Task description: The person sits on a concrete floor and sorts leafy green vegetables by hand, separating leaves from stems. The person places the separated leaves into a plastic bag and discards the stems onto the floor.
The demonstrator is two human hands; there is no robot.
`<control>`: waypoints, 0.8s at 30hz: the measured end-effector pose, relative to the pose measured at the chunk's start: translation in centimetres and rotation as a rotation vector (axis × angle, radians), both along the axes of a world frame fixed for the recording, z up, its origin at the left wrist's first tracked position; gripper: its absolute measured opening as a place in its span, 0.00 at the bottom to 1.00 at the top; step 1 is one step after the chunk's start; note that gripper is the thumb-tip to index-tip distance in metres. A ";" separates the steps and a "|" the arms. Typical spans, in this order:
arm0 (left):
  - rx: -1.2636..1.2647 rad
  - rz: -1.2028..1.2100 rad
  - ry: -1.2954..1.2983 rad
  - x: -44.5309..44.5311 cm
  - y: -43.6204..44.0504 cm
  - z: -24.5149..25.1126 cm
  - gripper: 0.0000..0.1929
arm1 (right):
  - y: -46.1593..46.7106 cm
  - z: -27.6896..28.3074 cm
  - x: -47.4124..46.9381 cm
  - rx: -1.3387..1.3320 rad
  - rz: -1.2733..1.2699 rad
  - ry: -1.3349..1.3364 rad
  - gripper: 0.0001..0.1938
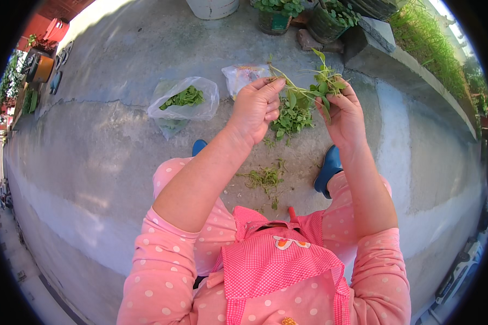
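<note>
Between both hands, above the concrete, stretches a sprig of leafy greens (297,90). My left hand (257,101) pinches its stem end between thumb and fingers. The leafy part is held by my right hand (343,109), with leaves sticking out past the fingertips. Below and behind the hands lies a pile of leafy greens (293,120) on the ground, partly covered by the sprig. To the left, a clear plastic bag (209,95) gapes at the top, with loose green leaves (187,97) inside. Nearer my lap is a scatter of thin stems and scraps (266,178).
A printed plastic bag (238,77) lies behind my left hand. Potted plants (274,22), bricks (309,40) and a white bucket (213,9) stand at the far side. A concrete curb (410,71) borders grass on the right. Blue shoes (328,170) flank the scraps.
</note>
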State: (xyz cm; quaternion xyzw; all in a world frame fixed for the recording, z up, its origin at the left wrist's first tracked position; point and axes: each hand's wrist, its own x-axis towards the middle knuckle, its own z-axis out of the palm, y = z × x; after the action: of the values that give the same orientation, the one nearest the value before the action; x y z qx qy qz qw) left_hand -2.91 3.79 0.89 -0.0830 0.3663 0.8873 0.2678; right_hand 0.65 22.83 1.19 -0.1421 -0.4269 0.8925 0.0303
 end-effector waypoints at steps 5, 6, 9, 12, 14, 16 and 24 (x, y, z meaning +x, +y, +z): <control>0.050 0.037 -0.002 -0.7 -0.5 0.0 0.06 | 2.0 -1.0 -0.4 -0.084 0.033 0.052 0.15; 0.057 0.031 -0.007 -0.9 -0.6 0.0 0.06 | 2.5 -0.9 -0.4 -0.070 0.020 0.053 0.15; 0.069 0.004 -0.005 -1.1 -0.9 0.1 0.06 | 4.2 0.2 -0.4 0.021 -0.045 0.064 0.15; 0.034 -0.039 0.017 -1.2 -1.2 0.3 0.06 | 5.8 2.0 -0.5 0.119 -0.158 0.064 0.13; -0.029 -0.079 0.051 -1.1 -1.1 0.3 0.06 | 6.1 2.8 -0.2 0.103 -0.130 -0.024 0.11; -0.101 -0.131 0.108 -0.9 -1.0 0.3 0.05 | 5.7 3.2 -0.2 0.122 -0.020 -0.082 0.12; -0.436 -0.243 0.245 0.2 0.1 0.6 0.07 | -0.4 2.0 0.7 0.939 0.472 0.070 0.16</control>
State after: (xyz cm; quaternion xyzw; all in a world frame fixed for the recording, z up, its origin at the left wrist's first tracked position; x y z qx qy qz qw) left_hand -2.68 3.85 1.48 0.0137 0.5856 0.7522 0.3019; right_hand 1.39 22.39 3.18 0.0170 -0.8001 0.5917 -0.0969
